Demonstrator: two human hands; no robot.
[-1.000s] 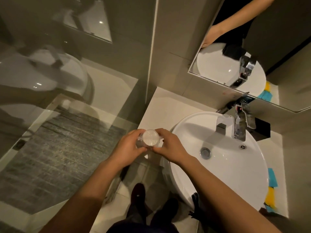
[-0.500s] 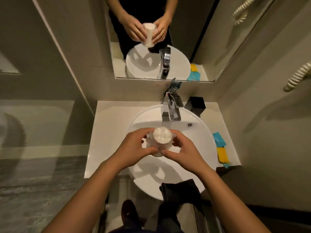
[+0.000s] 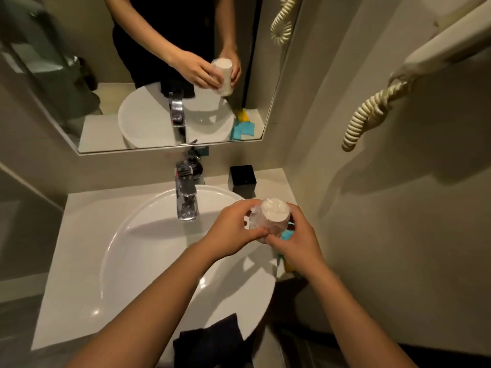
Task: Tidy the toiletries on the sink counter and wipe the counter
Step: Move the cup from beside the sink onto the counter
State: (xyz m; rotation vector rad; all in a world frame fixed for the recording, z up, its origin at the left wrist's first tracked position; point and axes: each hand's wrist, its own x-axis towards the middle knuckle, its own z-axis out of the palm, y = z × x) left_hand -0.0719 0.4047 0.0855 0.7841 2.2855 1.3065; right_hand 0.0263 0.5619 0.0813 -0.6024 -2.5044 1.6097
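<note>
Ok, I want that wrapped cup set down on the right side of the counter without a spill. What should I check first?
1. Cup held by both the left hand and the right hand: ok.
2. Cup upright: ok.
3. Plastic wrap intact: cannot tell.
4. Counter bare beside the black box: ok.
5. Blue and yellow packets clear of the spot: cannot tell, hands hide them.

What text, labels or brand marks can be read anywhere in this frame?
None are legible.
White plastic-wrapped cup held in both hands: no print visible.
Small black square box on the counter: blank.
Blue and yellow sachets beside the basin: mostly hidden, unreadable.
</note>
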